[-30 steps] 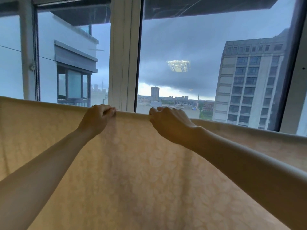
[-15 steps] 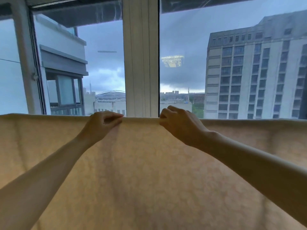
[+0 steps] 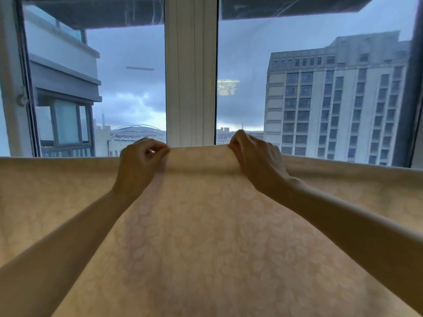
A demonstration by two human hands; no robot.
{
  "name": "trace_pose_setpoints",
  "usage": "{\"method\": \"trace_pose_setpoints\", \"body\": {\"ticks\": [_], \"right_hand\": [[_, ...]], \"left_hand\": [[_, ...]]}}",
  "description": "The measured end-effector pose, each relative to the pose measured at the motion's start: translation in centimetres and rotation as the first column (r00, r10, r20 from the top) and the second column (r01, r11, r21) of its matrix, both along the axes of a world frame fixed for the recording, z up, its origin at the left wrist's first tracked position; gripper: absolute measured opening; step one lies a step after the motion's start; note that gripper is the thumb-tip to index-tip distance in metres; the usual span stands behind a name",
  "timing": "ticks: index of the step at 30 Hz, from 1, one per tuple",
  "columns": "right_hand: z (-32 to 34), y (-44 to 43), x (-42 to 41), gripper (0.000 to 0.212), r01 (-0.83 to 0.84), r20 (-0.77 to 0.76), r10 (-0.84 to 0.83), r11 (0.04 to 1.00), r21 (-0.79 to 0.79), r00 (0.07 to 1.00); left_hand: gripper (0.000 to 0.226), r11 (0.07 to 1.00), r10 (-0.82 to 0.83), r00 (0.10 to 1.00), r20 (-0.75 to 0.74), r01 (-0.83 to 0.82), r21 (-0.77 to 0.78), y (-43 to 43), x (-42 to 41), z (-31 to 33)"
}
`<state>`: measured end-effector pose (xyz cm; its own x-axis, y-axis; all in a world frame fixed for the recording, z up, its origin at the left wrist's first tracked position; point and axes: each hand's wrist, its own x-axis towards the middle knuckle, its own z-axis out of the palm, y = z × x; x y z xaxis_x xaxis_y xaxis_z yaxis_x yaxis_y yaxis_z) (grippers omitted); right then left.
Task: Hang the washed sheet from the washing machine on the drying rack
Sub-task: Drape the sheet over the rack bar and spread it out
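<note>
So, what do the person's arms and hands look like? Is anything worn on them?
Both are bare. The left hand and right hand have no gloves, and I see no rings. The left forearm and right forearm show no sleeve, watch or bracelet up to the picture's edge.

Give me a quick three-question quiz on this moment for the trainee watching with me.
1. True or false: the left hand hangs free, clear of the sheet.
2. What does the right hand hold? A: the sheet's top edge, pinched. B: a clothes peg. C: nothing.
3. Fill in: between the two hands the sheet's top edge sits ___ than it does on either side.

Key: 1 false, it pinches the top edge. 2 A. 3 higher.
</note>
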<state>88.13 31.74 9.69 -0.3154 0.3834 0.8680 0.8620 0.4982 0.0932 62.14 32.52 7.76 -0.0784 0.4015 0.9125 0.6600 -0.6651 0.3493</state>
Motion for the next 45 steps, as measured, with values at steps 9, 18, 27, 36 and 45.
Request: {"method": "trace_pose_setpoints", "body": {"ticks": [9,18,27,36,45], "right_hand": [[-2.4,-0.9,0.9,0.016,-0.094,0.118,0.084,0.992,0.08,0.989],[-1.9,0.2,-2.0,0.017,-0.161,0.193,0.171,0.985,-0.066,0.966],[-1.4,1.0,-2.5,0.013,-0.166,0.098,0.172,0.984,-0.066,0.98],[-1.4,2.4,-2.5,0.016,-0.13,0.02,0.134,0.982,-0.137,0.991],[-0.8,2.8,-5.9,0.021,-0.222,0.086,0.247,0.947,-0.231,0.965]], "left_hand": [[0.012,0.999,-0.053,0.995,-0.082,0.053,-0.004,-1.0,-0.5,-2.3],[0.007,0.987,0.004,0.993,-0.118,-0.022,-0.158,0.8,-2.0,-1.1],[0.025,0.957,-0.038,0.997,-0.064,0.018,-0.29,0.8,-6.1,-0.9],[0.005,0.966,0.024,1.0,-0.011,-0.026,-0.259,1.9,-7.2,-0.9],[0.01,0.971,0.136,0.99,-0.042,-0.141,-0.193,3.7,-6.6,0.1]]}}
